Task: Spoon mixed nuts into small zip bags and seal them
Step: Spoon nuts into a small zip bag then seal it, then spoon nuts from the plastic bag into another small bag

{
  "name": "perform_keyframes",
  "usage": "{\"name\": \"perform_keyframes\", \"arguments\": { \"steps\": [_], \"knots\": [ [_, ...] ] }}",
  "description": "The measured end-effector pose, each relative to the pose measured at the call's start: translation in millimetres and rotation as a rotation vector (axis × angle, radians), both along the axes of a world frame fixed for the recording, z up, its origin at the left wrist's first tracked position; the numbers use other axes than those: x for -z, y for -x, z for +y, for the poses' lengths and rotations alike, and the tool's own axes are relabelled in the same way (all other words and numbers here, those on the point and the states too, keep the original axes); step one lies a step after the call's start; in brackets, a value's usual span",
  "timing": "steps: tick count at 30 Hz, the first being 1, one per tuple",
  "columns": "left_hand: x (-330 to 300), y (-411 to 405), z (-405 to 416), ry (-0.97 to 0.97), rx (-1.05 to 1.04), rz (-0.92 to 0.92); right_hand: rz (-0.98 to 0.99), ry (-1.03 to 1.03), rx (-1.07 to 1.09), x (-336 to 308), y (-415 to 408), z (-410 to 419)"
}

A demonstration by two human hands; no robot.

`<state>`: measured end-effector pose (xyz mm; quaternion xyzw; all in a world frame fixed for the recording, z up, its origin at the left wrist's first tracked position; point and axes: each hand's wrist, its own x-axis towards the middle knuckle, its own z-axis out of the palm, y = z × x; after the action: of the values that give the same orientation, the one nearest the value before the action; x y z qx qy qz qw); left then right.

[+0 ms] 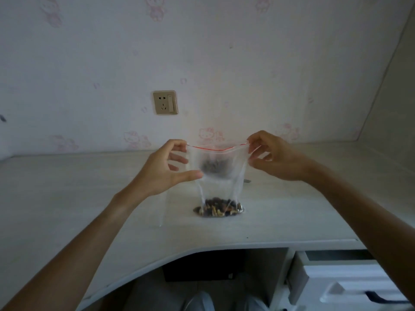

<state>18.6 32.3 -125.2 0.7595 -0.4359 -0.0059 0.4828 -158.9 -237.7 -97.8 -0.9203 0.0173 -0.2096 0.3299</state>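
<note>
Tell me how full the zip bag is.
Mostly empty: the zip bag holds mixed nuts only along its bottom. Left hand and right hand pinch its top corners.

A pale wall (224, 52) with faint pink cartoon-cat wallpaper rises at the far side, bearing a beige socket (165, 102). A whitish desk (67, 187) curves near; a white drawer unit (350, 281) stands lower right. Light is dim.

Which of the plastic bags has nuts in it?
The bag pinched by both hands, nuts at its bottom. The flat bag lying left of it looks unfilled.
</note>
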Motion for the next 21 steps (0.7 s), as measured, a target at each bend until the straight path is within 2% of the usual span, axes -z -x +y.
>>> {"name": "perform_keyframes", "arguments": {
  "steps": [2,5,11,19,21],
  "knots": [
    [23,0,-6,-0.040,0.070,0.144,0.038,-0.124,-0.005,19,-5,3],
    [53,9,-17,-0.050,0.165,0.269,0.101,-0.300,-0.040,43,-10,13],
    [67,24,-38,0.112,0.096,0.471,0.187,-0.544,-0.041,76,-11,39],
    [65,40,-67,0.269,0.138,0.516,0.002,-0.970,0.058,80,13,26],
    [72,39,-74,0.238,0.147,0.438,-0.067,-1.019,0.114,76,19,9]
  ]
}}
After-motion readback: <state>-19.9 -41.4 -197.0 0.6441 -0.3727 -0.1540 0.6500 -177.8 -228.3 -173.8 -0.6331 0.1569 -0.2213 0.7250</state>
